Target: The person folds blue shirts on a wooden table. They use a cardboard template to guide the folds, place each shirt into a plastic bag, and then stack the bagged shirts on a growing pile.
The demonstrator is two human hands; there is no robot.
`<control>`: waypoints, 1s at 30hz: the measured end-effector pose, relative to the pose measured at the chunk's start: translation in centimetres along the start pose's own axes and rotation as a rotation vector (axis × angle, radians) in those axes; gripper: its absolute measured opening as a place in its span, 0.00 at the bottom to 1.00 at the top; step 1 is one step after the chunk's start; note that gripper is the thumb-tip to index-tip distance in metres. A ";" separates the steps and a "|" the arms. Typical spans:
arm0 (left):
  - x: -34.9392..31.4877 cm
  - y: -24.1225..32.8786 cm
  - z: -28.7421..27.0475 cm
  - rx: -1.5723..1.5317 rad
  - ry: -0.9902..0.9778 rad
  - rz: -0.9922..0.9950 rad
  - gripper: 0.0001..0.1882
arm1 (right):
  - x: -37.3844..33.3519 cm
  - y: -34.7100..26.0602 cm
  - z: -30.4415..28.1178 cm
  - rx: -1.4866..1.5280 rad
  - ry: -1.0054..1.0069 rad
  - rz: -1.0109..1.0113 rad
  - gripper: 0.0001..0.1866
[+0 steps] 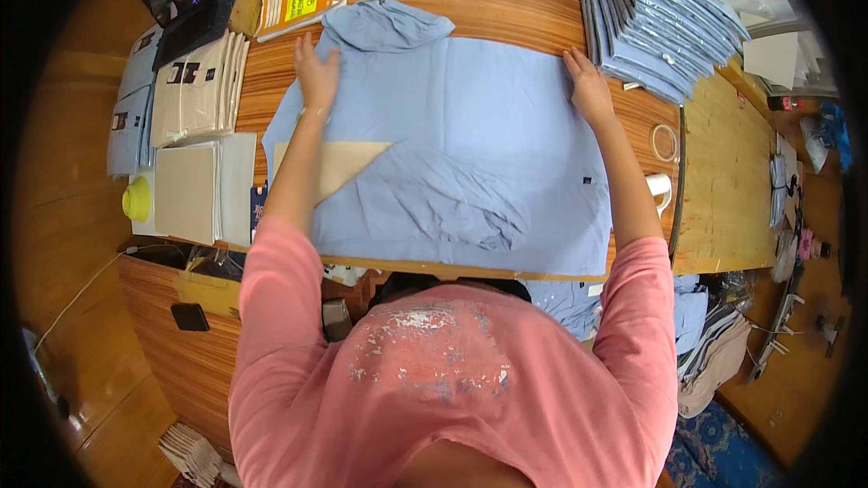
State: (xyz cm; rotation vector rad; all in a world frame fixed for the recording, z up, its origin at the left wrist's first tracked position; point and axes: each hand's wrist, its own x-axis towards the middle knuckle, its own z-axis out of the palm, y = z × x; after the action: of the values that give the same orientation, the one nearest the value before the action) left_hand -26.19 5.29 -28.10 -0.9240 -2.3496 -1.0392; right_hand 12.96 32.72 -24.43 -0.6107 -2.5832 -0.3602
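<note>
1. The light blue shirt (470, 145) lies spread flat across the wooden table (714, 126), collar end away from the person, with a tan cardboard sheet (339, 167) showing under its left part.
2. The left hand (316, 72) rests open and flat on the shirt's far left, fingers spread, gripping nothing.
3. The right hand (589, 86) presses open-palmed on the far right edge, beside the stack of bagged blue shirts (660, 18).
4. Smoothing probably works best with both palms flat, sweeping evenly outward.
5. The wrinkles near the lower middle want attention; keep the cardboard from shifting.
</note>
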 end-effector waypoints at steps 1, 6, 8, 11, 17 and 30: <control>0.3 1.4 1.5 0.144 -0.105 -0.070 0.24 | -0.1 0.3 0.5 -0.092 -0.166 0.049 0.17; 3.5 1.4 1.7 0.049 -0.723 -0.424 0.24 | 1.0 0.7 -1.9 -0.277 -0.695 0.197 0.13; 3.9 0.3 -0.7 -0.309 -0.739 -0.451 0.25 | 0.2 2.1 -4.3 -0.082 -0.622 0.328 0.09; 3.9 2.8 -7.1 -0.658 -0.774 -0.441 0.24 | -2.8 4.2 -11.5 0.217 -0.480 0.478 0.11; -2.5 3.0 -22.0 -0.486 -0.857 -0.341 0.17 | -14.4 3.9 -19.8 0.659 -0.324 0.609 0.10; -16.8 -2.6 -25.9 -0.514 -0.977 -0.547 0.12 | -30.2 -4.5 -18.6 1.253 -0.380 1.097 0.12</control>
State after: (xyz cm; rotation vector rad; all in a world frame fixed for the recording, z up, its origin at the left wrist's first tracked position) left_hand -13.81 -22.60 -22.74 -1.1795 -3.3403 -1.7545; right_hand 41.82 11.63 -23.85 -1.4008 -1.7528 1.6435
